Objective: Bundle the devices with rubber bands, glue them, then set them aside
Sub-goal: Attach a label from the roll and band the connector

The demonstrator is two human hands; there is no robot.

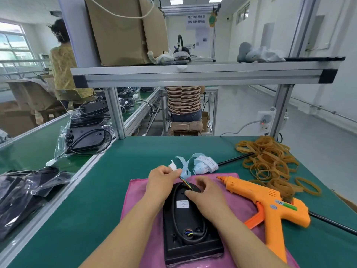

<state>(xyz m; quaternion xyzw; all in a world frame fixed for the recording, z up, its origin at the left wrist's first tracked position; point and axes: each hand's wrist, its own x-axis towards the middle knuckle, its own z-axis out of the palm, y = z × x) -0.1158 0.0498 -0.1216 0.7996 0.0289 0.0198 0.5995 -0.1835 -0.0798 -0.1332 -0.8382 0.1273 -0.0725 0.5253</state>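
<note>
Our left hand (164,178) pinches the white connector (174,168); our right hand (207,192) curls over the black device (189,219), grip unclear. Its white label (182,204) is unreadable; the glue gun (270,206) lies at three o'clock.

- A factory assembly line is shown.
- Workbenches (116,190) covered in green matting are set end to end. They are framed with aluminium profile posts (116,113) that carry an overhead shelf (202,74).
- Bagged black devices (87,140) with coiled cables are stacked on the neighbouring bench to the left.
- A hot-glue gun (270,206), a heap of rubber bands (270,163) at the far right corner and a roll of printed labels (204,164) are laid out on the near bench.
- A power strip (265,122) is fixed to the right post.
- A cardboard box (119,31) is kept on the shelf.
- A printed notice (197,19) is hung above the line.
- Two other workers (183,101) are seen from behind at benches further along.
</note>
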